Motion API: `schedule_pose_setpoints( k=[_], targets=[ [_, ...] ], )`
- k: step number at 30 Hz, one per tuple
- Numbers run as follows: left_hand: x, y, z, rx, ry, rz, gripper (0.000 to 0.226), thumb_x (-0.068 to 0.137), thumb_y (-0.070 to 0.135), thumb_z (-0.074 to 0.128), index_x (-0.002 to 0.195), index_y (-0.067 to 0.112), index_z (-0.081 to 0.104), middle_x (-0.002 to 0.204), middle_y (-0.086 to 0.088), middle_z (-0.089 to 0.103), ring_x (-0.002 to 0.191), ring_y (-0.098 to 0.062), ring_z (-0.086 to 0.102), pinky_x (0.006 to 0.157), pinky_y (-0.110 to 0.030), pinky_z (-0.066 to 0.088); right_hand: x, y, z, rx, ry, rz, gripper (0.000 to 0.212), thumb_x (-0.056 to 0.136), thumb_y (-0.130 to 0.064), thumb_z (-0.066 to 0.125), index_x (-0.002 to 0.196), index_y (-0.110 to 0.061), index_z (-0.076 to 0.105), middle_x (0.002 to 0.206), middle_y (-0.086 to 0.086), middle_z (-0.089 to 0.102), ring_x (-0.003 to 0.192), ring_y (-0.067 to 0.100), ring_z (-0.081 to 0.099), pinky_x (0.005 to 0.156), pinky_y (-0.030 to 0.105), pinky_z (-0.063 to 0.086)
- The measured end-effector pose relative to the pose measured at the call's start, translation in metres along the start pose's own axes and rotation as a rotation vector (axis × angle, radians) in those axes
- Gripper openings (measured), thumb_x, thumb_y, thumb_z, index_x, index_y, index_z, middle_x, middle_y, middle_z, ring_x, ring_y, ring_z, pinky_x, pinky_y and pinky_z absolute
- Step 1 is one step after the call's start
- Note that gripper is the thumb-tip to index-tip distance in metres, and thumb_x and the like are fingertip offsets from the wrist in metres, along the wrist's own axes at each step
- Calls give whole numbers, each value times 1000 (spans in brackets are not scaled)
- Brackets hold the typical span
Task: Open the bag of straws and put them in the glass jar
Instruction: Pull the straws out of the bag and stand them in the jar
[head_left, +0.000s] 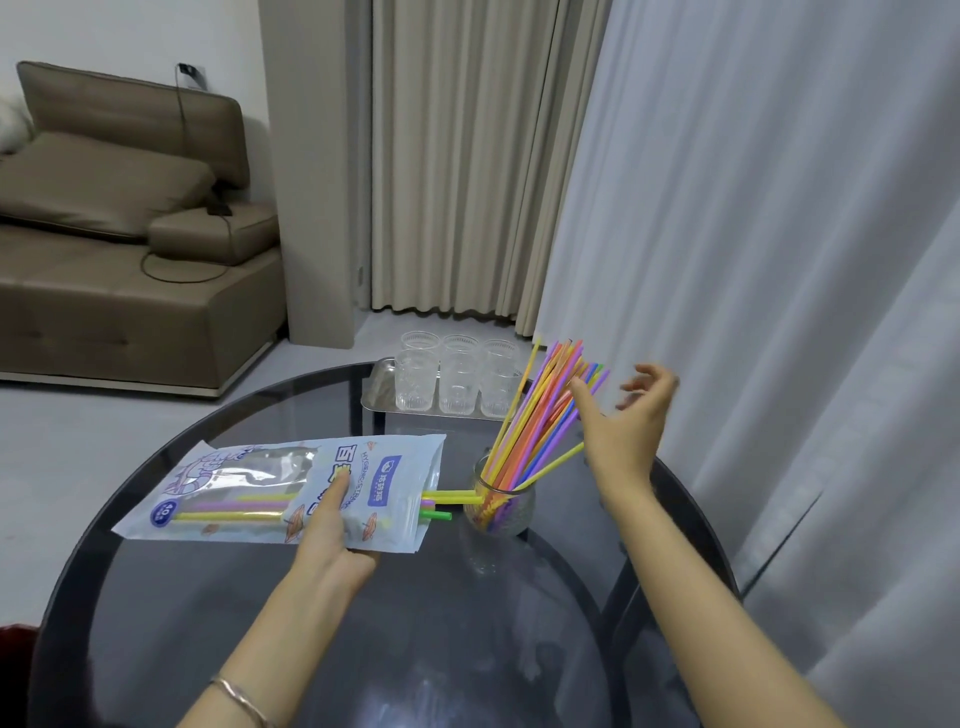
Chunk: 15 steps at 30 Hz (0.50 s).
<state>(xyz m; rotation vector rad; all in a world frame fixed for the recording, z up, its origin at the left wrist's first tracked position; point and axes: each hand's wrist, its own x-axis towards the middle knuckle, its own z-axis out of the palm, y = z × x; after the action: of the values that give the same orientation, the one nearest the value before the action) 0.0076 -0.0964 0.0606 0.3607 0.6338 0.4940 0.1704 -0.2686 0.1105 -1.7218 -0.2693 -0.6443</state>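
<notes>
A pale blue straw bag (244, 488) is held level just above the round glass table, its open mouth facing right toward the jar. My left hand (330, 535) grips it from below with the thumb on top. A few yellow, purple and green straws (441, 506) stick out of the mouth. The small glass jar (501, 509) stands to the right and holds a fan of coloured straws (545, 410) leaning up and right. My right hand (623, 421) hovers right of that fan, fingers spread, thumb near the straws, holding nothing.
A metal tray (376, 400) with three clear ribbed glasses (460, 382) stands at the table's far edge behind the jar. White curtains hang close on the right. A brown sofa (119, 234) sits at the back left. The dark glass tabletop (415, 623) reaches toward me.
</notes>
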Motion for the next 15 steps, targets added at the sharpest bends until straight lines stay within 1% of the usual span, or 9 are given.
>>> schedule_pose_setpoints(
  k=[1,2,4,5,7,9,11,13,15],
  targets=[
    [-2,1,0,0,8,1,9,87,20,64,85,19,56,52,0,70,50,-14,69,55,-46,53,-8,8,-2,-7,40,61,79,69,-30,82,129,-10,34,121,8,46,103,14,47,83,25,41],
    [-4,1,1,0,17,3,10,87,20,64,84,19,55,50,0,68,56,-15,70,54,-42,55,-14,17,-2,-22,15,176,97,66,-33,83,140,-9,25,139,12,35,121,17,40,94,30,41],
    [-9,3,2,0,32,10,13,88,20,63,82,19,52,52,0,69,71,-15,65,64,-39,58,-19,35,6,3,-179,478,119,64,-40,82,149,-14,4,157,12,14,143,27,22,111,46,33],
    [-10,3,2,-6,33,12,13,88,20,63,82,19,52,60,0,70,74,-16,63,71,-41,56,-20,41,12,55,-305,604,120,65,-43,81,150,-16,1,158,11,14,144,30,20,113,49,29],
    [-10,5,1,-10,25,11,10,88,21,63,84,19,54,77,-1,70,75,-16,64,77,-43,53,-17,49,26,190,-521,688,105,67,-45,78,148,-16,17,150,8,36,138,27,35,110,43,30],
    [-5,6,-3,-7,22,17,9,87,21,64,86,19,55,66,-1,73,66,-16,69,66,-43,58,-10,51,40,208,-646,602,73,75,-37,74,136,-16,42,131,3,55,124,20,49,99,31,36],
    [2,8,-6,-5,21,35,8,87,21,64,86,20,57,55,1,71,51,-13,69,55,-45,55,-1,55,53,191,-680,526,49,77,-33,74,121,-18,56,118,1,62,116,19,56,93,27,40],
    [8,11,-8,-7,14,51,7,86,21,65,88,21,57,57,1,72,49,-13,69,57,-49,52,10,61,64,185,-696,530,34,76,-32,76,105,-23,61,113,1,65,107,17,60,92,29,45],
    [15,13,-10,-11,14,66,6,87,21,64,88,21,58,58,1,72,50,-12,69,59,-49,53,18,69,73,195,-715,579,32,73,-30,78,100,-23,62,110,2,67,102,18,62,93,33,49]
  ],
)
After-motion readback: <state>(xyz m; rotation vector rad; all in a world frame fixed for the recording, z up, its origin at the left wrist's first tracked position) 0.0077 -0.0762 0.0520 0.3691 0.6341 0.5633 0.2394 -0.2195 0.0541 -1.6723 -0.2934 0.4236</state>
